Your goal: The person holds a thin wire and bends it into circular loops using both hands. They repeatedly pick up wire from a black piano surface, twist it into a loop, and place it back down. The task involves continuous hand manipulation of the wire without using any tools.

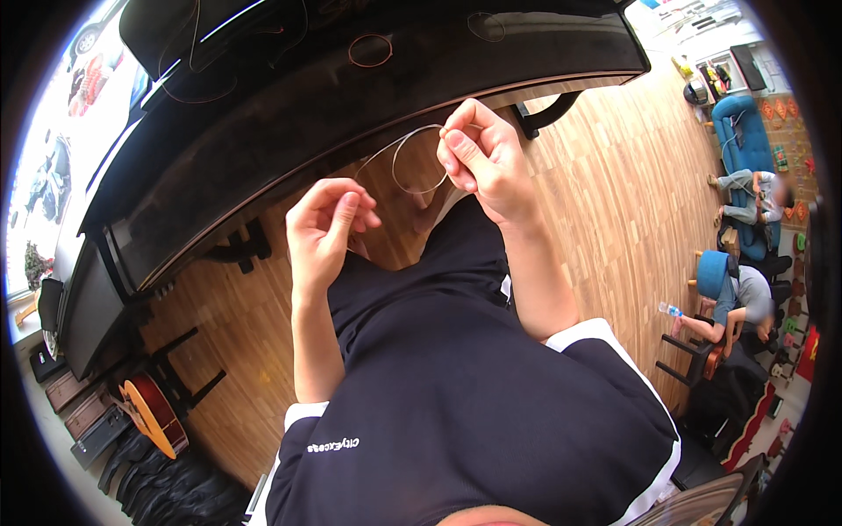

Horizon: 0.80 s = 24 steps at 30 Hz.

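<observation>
A thin, pale metal string [395, 167], like a guitar string, hangs in a loose loop in front of the dark table edge. My right hand [487, 162] pinches it where the loop closes, thumb against the bent index finger. From there the string runs left to my left hand [329, 223], whose thumb and index finger close around its other stretch. The left fingertips partly hide where it ends. Both hands are raised over my lap, just short of the long black table [526, 61].
On the table lie a copper-coloured string coil [370, 51] and a fainter coil [487, 26]. A guitar [153, 416] leans at the lower left beside several dark cases [88, 408]. Two people sit at the right, near a blue sofa [744, 131]. The floor is wooden.
</observation>
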### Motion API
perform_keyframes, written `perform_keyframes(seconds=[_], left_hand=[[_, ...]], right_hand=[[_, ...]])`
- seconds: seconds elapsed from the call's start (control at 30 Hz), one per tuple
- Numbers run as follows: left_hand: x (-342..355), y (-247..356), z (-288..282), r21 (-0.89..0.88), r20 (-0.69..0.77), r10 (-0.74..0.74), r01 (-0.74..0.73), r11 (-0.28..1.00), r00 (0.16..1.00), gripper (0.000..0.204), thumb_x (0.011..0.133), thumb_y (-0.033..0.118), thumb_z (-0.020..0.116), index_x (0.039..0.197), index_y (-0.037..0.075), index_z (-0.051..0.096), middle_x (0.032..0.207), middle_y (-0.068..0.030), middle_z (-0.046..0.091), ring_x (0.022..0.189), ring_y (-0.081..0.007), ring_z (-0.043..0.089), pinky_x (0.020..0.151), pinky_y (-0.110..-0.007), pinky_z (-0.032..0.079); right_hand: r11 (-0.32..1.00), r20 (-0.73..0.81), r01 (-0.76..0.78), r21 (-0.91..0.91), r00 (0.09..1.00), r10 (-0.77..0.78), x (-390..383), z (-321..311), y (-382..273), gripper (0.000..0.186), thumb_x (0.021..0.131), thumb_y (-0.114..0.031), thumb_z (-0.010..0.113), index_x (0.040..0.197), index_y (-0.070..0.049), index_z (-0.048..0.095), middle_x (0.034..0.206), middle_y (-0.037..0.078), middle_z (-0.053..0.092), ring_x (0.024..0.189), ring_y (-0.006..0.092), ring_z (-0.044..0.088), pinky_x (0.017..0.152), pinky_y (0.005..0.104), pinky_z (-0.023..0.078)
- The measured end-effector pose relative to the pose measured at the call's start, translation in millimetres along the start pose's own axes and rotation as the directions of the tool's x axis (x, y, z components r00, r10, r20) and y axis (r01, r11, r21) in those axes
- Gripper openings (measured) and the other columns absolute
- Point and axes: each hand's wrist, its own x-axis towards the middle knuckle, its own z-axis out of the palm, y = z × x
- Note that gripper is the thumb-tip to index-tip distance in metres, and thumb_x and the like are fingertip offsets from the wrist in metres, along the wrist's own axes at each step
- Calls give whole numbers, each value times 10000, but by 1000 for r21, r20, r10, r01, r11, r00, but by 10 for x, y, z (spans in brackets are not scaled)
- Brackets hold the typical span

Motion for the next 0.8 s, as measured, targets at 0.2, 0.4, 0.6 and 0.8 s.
perform_keyframes(seconds=[0.2, 0.4, 0.6, 0.8], left_hand=[[1, 106, -206, 119, -194, 197, -176, 977, 961, 67, 955, 35, 621, 964, -17, 662, 832, -24, 608, 646, -54, 522, 582, -189, 425], [-29, 214, -186, 239, -145, 295, -256, 937, 944, 21, 901, -14, 666, 918, -22, 676, 902, -29, 563, 751, -77, 514, 656, -194, 413], [-8, 177, -101, 139, -94, 200, -186, 973, 975, 49, 956, 27, 611, 920, -5, 621, 845, -19, 569, 688, -64, 527, 606, -185, 417], [115, 246, 26, 102, -134, 213, -200, 974, 968, 40, 971, 18, 581, 997, -1, 605, 812, -26, 596, 690, -78, 585, 603, -188, 441]], right_hand=[[936, -115, 116, -332, 980, -163, -26, -37, -42, 111, 923, 17, 591, 828, -24, 552, 699, -2, 594, 615, 25, 536, 547, 174, 426], [808, -176, 159, -568, 935, -308, -43, -15, -52, 125, 910, 10, 603, 797, -12, 555, 671, 9, 618, 598, 36, 580, 537, 182, 446], [883, -105, 175, -436, 964, -243, -52, -3, -78, 91, 958, 6, 559, 877, -31, 537, 702, 42, 601, 534, 36, 501, 491, 171, 404], [951, -72, 148, -270, 982, -174, -59, 57, -124, 115, 945, -8, 574, 837, -25, 537, 675, 34, 607, 513, 35, 513, 472, 180, 407]])
